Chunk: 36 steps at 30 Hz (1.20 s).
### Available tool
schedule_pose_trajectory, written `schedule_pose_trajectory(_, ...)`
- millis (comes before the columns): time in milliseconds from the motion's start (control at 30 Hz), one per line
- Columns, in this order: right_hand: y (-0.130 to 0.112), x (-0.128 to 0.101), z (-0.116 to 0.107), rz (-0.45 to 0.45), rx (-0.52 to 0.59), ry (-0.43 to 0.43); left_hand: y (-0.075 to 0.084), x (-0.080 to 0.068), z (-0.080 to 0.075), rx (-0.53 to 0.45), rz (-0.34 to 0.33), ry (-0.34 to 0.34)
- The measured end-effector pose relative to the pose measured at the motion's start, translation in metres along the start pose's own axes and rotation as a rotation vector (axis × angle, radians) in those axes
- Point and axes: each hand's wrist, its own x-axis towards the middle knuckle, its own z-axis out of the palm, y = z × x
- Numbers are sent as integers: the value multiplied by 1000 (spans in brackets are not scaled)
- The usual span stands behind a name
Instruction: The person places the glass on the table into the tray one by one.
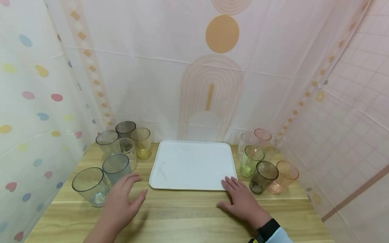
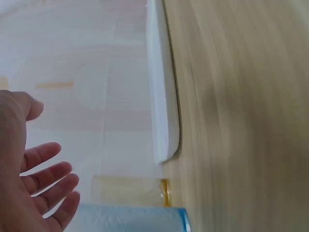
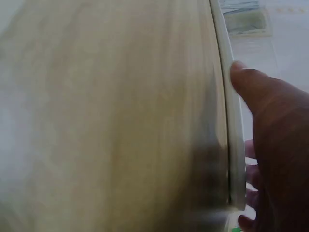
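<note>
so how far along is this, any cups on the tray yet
None yet: the tray is bare, with cups still on the table in a left group and a right group. The right hand rests at the tray's near corner; the left hand reaches, open, toward the left cups. All the loading remains.

Black wristband (image 1: 267, 230), pale blue sleeve (image 1: 281, 237), right arm

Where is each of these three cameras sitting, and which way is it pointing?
Head: worn on the head, looking down at the wooden table, white rectangular plastic tray, tinted plastic cups; left hand and right hand show.
Left wrist: along the table; open left hand, tray edge.
Right wrist: along the table; right hand touching the tray rim.
All share tray and table.
</note>
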Motion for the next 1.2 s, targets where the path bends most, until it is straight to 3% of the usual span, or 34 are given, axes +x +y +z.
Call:
schedule_pose_trajectory(167, 1, -2, 1, 1, 28, -17, -8, -19, -12, -47, -87, 55)
schedule_pose_trajectory(300, 1, -2, 1, -4, 19, -18, -12, -30, -20, -43, -186, 138)
schedule_pose_trajectory(633, 2, -2, 1, -9, 23, -21, -29, -44, -34, -88, -610, 473)
schedule_pose_trajectory(767, 3, -1, 3, -7, 22, -29, -40, -46, -37, -97, -762, 549)
schedule_pose_trajectory(867, 5, -1, 4, -5, 18, -30, -48, -42, -40, -160, -856, 515)
schedule_pose_trajectory(1033, 5, -1, 5, -7, 26, -28, -66, -32, -44, -367, -974, 282)
schedule_pose_trajectory(1100, 6, -1, 5, -5, 28, -32, -75, -31, -43, -399, -983, 204)
schedule_pose_trajectory(1200, 6, -1, 5, -3, 33, -36, -87, -31, -38, -376, -942, 153)
